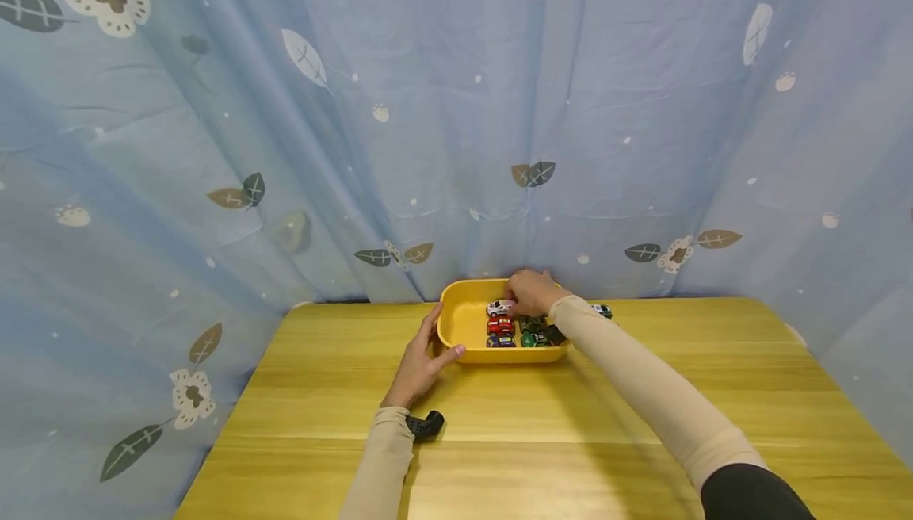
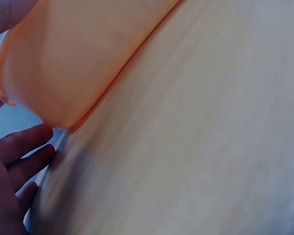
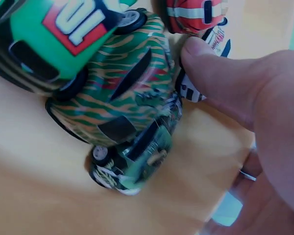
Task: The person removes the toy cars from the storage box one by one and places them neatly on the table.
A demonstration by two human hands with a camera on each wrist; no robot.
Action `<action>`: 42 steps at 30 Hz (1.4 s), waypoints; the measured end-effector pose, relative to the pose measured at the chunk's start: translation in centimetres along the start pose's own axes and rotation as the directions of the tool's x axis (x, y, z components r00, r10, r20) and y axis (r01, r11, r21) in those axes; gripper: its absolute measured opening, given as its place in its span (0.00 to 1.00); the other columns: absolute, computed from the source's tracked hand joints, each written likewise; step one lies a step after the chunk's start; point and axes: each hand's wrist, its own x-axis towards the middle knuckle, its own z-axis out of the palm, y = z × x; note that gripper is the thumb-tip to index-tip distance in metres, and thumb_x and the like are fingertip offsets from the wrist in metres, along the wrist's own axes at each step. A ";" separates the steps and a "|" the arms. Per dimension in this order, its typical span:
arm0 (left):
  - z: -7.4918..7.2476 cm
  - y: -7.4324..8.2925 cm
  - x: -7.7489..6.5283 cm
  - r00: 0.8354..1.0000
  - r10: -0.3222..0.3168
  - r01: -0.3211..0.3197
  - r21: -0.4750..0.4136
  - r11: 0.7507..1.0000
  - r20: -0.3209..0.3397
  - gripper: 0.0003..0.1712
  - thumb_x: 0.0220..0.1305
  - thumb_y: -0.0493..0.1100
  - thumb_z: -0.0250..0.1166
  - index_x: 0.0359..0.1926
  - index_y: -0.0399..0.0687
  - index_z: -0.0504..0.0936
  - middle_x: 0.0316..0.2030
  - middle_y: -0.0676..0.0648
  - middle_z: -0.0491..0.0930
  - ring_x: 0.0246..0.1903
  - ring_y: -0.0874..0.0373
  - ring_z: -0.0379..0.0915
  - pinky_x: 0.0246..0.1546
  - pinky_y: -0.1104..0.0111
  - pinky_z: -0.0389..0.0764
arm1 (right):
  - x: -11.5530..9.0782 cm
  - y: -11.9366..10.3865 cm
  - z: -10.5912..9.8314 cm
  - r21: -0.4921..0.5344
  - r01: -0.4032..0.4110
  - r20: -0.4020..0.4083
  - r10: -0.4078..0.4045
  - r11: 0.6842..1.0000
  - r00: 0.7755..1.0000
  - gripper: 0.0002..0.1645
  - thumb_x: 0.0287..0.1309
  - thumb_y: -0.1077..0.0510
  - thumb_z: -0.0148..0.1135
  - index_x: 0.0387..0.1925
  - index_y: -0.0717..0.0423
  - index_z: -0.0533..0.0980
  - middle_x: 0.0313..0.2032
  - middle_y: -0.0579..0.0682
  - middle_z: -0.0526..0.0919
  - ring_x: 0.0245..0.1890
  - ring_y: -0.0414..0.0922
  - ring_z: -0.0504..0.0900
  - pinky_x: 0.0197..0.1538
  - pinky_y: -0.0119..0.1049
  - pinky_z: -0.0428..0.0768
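A yellow plastic bin stands at the table's back edge, toy cars grouped inside. My left hand grips its left front corner, thumb on the rim and fingers along the outer side; the left wrist view shows the lower fingers fairly straight. Reaching in over the back, my right hand pinches a white toy car. Its thumb lies against that car; the opposing fingertip is hidden. Below the car sit a red toy car and a blue-purple one. Camouflage and green cars sit alongside.
Another toy car is on the table right of the bin, partly behind my right sleeve. A blue patterned curtain hangs just behind the wooden table. My left wrist carries a black device.
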 end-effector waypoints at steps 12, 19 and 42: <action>0.0 0.0 -0.4 1.000 -0.016 0.016 -0.012 1.000 -0.018 0.55 0.66 0.53 0.76 0.85 0.60 0.54 0.79 0.40 0.66 0.77 0.41 0.65 0.81 0.46 0.59 | -2.3 -0.2 -3.6 -0.053 0.220 -0.206 -0.226 0.974 0.952 0.12 0.70 0.53 0.71 0.48 0.55 0.89 0.47 0.52 0.90 0.49 0.53 0.87 0.55 0.50 0.87; -0.2 -0.2 -0.5 1.000 0.005 -0.005 -0.007 1.000 -0.012 0.55 0.67 0.54 0.75 0.86 0.57 0.53 0.78 0.37 0.67 0.76 0.40 0.65 0.80 0.44 0.60 | -5.2 1.2 -5.4 0.034 0.187 -0.178 -0.178 0.982 0.968 0.05 0.69 0.56 0.72 0.42 0.54 0.88 0.38 0.48 0.91 0.37 0.46 0.86 0.46 0.46 0.87; 0.0 -0.2 0.0 1.000 -0.006 0.006 -0.011 1.000 0.010 0.55 0.67 0.54 0.75 0.86 0.61 0.53 0.77 0.39 0.68 0.76 0.41 0.67 0.81 0.44 0.59 | -16.5 15.5 -2.8 0.041 -0.079 -0.286 0.087 0.996 0.954 0.13 0.67 0.67 0.68 0.52 0.64 0.85 0.44 0.62 0.90 0.42 0.60 0.89 0.50 0.59 0.87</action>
